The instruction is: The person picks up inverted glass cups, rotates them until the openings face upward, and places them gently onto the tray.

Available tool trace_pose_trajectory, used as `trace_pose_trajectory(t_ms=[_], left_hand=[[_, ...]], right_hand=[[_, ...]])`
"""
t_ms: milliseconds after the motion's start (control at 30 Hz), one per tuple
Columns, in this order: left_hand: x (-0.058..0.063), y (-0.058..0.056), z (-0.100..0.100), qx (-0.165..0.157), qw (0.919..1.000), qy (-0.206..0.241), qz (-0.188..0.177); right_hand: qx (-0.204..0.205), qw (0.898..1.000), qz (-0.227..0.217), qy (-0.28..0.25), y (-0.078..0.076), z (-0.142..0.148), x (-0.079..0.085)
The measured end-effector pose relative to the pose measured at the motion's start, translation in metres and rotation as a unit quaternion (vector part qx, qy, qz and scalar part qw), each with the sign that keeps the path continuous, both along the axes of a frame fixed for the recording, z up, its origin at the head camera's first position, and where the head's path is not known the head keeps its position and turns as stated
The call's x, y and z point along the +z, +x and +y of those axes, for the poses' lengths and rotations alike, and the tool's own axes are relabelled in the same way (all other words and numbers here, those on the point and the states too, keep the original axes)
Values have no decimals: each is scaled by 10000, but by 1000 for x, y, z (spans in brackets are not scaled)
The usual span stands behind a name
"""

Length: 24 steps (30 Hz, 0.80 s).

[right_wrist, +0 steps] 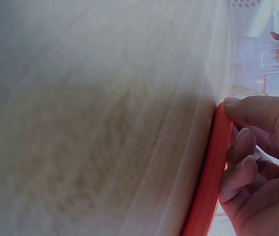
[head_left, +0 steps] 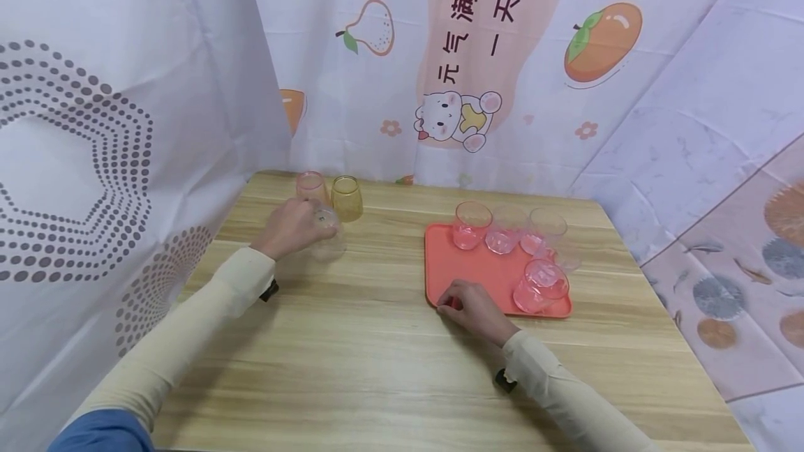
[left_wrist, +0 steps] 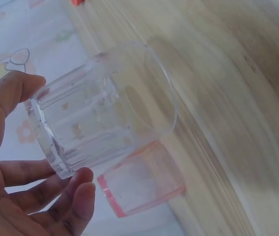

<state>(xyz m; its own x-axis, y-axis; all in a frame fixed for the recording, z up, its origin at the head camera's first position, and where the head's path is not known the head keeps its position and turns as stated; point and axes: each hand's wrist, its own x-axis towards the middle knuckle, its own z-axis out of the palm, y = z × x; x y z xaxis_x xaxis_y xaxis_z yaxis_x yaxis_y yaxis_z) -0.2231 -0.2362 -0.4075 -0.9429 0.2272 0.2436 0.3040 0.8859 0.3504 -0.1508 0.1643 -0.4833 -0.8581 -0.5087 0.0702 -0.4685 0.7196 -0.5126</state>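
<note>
My left hand (head_left: pixel 294 227) grips a clear glass (left_wrist: pixel 80 113) by its base, thumb on one side and fingers on the other. The glass is upside down, its mouth facing the table. Just behind it stand a pink glass (head_left: pixel 310 184) and an amber glass (head_left: pixel 347 199), both inverted; the pink one also shows below the clear glass in the left wrist view. My right hand (head_left: pixel 476 309), fingers loosely bent, rests at the near left corner of a red tray (head_left: pixel 461 281). In the right wrist view, thumb and fingertips touch the tray's rim (right_wrist: pixel 210 167).
On the tray, several clear glasses stand mouth up: a row along the back, with a glass (head_left: pixel 541 286) at the near right corner. The wooden table (head_left: pixel 352 368) is bounded by printed curtains (head_left: pixel 389 75) at its back and sides.
</note>
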Motion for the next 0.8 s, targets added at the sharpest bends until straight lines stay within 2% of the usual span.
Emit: trace_pose_trajectory(t_ms=[333,500,800], left_hand=[[2,8,14,-233,9994,252,2],[1,9,19,-447,9982,401,48],[0,15,29,-721,9968,316,162]], right_hand=[[96,9999,53,-35,0,1,0],[62,10000,0,-25,0,1,0],[90,10000,19,39,1,-1,3]])
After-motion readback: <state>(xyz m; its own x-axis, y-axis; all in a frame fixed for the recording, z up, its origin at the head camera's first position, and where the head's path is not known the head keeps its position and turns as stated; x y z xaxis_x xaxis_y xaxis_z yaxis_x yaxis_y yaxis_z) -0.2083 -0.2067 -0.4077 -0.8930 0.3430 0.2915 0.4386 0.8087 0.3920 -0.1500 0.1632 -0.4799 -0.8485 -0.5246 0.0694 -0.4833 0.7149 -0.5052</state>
